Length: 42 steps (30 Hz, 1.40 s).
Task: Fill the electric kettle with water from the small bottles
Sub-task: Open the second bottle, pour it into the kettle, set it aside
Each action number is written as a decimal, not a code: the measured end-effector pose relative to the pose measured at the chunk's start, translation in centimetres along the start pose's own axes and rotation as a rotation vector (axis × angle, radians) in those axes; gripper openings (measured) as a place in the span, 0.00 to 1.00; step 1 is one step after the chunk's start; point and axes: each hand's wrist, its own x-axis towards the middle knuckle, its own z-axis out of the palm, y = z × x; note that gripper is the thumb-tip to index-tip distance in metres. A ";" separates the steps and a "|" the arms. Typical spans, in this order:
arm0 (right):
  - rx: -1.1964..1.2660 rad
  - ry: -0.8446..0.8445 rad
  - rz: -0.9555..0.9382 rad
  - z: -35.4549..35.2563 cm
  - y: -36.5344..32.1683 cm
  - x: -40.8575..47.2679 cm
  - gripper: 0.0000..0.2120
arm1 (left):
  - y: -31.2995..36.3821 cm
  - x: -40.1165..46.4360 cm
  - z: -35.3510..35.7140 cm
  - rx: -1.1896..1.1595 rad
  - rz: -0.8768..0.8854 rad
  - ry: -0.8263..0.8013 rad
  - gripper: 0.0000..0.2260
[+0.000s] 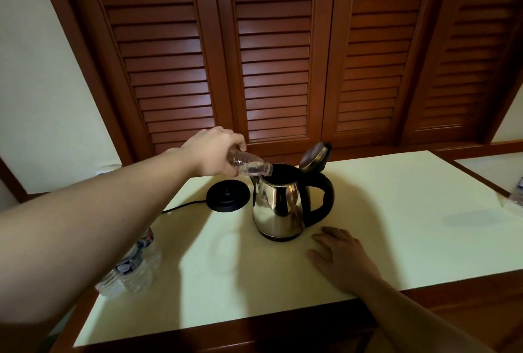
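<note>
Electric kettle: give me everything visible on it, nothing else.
The shiny stainless-steel electric kettle has a black plastic handle on its right side and a hinged lid flipped up and open behind the mouth. It stands upright on the pale cream tabletop, off its round black power base, which sits apart to its left. The left hand tilts a small clear plastic bottle with its neck at the kettle's open mouth. The right hand rests flat on the table nearby, not touching it.
</note>
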 end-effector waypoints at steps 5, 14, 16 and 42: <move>0.007 0.015 0.000 0.0 0.0 -0.1 0.30 | -0.3 0.1 -0.2 0.016 0.027 0.022 0.24; 0.001 0.009 -0.006 -0.1 -0.1 -0.1 0.30 | -0.3 0.3 -0.6 0.119 0.120 0.004 0.26; -0.004 0.010 -0.008 -0.2 -0.2 -0.1 0.29 | -0.3 0.4 -0.7 0.140 0.126 0.000 0.27; -0.029 0.018 0.035 -1.2 -1.4 -0.9 0.22 | 2.4 -7.5 10.3 -0.507 -0.351 0.286 0.23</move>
